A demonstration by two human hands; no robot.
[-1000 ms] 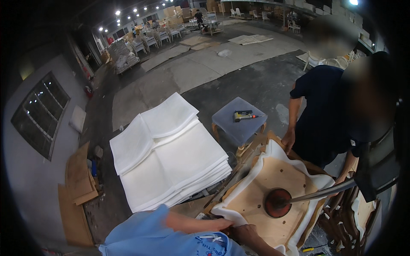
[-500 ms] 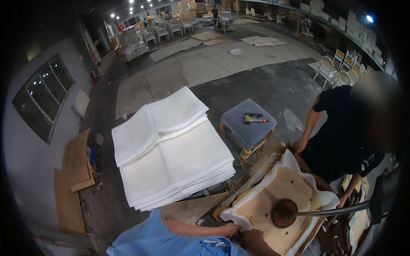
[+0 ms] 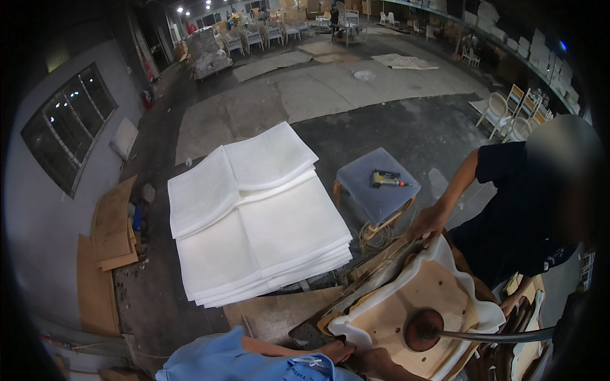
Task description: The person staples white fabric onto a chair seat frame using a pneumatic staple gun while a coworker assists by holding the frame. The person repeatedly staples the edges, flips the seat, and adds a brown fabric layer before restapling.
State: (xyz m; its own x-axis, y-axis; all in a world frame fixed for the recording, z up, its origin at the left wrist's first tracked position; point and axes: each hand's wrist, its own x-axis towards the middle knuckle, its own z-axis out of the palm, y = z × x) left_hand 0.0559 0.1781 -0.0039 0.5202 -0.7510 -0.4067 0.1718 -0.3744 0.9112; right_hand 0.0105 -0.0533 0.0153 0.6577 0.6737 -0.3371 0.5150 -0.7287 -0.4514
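Note:
A seat cushion with a light wooden board [image 3: 387,322] on top lies at the lower right. White padding [image 3: 364,312] sticks out wavily around the board, and a tan-brown cover [image 3: 332,322] shows beneath it. A dark reddish round press pad [image 3: 422,329] on a metal arm rests on the board's middle. My left hand [image 3: 339,350] is closed at the near left corner, pinching the cover's edge by the padding. Just right of it, my right hand [image 3: 376,363] is closed at the same near edge, its fingertips partly hidden.
Across the cushion, a co-worker [image 3: 508,203] has a hand [image 3: 429,223] at its far corner. A tall stack of white padding sheets [image 3: 286,222] stands left of it. A stool [image 3: 375,197] carries a staple gun [image 3: 386,180]. Brown covers [image 3: 518,327] lie at the right.
The whole view has shifted slightly. The co-worker's far-corner hand has moved leftward and looks raised at the edge. My hands stay at the near left corner.

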